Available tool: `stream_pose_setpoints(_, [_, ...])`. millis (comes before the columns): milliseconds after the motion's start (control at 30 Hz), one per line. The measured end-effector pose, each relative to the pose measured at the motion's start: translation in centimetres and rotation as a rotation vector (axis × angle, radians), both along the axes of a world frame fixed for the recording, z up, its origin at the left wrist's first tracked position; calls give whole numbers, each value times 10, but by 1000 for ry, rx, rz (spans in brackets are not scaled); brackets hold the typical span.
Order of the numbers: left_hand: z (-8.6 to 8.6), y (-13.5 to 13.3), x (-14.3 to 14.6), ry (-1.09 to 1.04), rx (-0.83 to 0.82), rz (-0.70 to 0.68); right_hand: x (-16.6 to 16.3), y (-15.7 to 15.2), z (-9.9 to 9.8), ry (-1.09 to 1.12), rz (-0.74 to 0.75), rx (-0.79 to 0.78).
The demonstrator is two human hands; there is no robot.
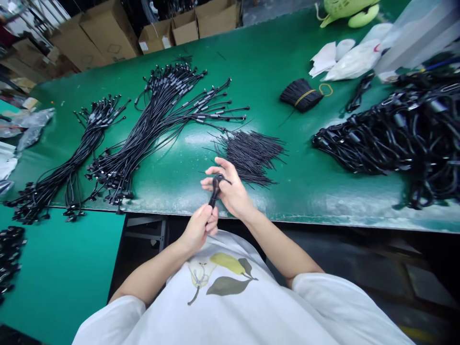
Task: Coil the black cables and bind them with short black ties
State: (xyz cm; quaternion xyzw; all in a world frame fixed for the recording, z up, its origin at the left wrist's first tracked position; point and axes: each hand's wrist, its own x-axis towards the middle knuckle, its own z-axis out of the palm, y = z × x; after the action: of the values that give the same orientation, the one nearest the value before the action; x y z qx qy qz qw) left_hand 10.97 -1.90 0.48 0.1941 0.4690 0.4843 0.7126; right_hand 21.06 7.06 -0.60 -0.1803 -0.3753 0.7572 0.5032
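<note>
Head view showed the left hand [200, 226] closed on the near end of a black cable [214, 189], above the table's [316, 196] near edge. The right hand [233, 191] curled around its far end; whether it gripped, I couldn't tell. Ties [253, 153] lay just beyond, to the right.

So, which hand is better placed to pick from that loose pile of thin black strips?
Probably the right hand: it is nearer the pile, its fingers partly spread, while the left hand grips the lower end of the bundled black cable.
</note>
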Motion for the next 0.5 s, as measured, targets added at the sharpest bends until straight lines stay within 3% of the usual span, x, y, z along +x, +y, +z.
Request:
stream_pose_setpoints(133, [-16, 15, -10, 186, 98, 98, 2, -7, -17, -191, 79, -6])
stream_pose_setpoints(267, [-26, 20, -9, 542, 234, -94, 3, -16, -19, -404, 181, -80])
stream_pose_setpoints(400, [-22, 18, -13, 754, 368, -321, 17, -4, -20, -418, 11, -84])
stream_pose_setpoints(500, [-24, 16, -33, 801, 326, -362, 61, 27, -23, -484, -143, -47])
